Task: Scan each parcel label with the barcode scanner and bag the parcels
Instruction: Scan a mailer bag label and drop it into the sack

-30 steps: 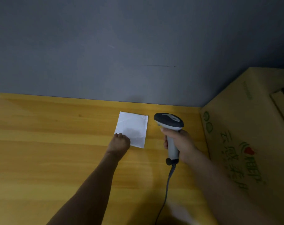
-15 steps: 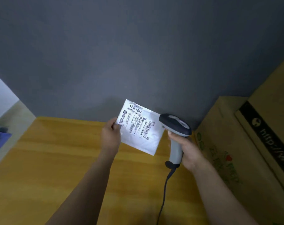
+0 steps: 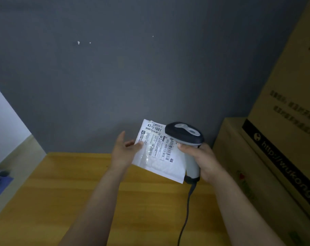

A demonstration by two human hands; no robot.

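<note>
A flat white parcel (image 3: 159, 168) hangs above the table, its printed label (image 3: 156, 141) with barcode facing me. My left hand (image 3: 124, 152) pinches the parcel's left edge, thumb on the front, one finger sticking up free. My right hand (image 3: 204, 160) grips the handle of the grey and black barcode scanner (image 3: 184, 134). The scanner's head overlaps the parcel's upper right corner, just beside the barcode. The scanner's cable (image 3: 186, 215) drops down to the bottom edge.
The yellow wooden table (image 3: 62, 192) lies below my arms against a grey wall. Stacked cardboard boxes (image 3: 267, 174) fill the right side, close to my right hand. A blue object (image 3: 0, 185) lies off the table at far left.
My left hand lifted the parcel off the table and turned its label toward me. The scanner rose with it and now sits closer over the label. My view tilted upward.
</note>
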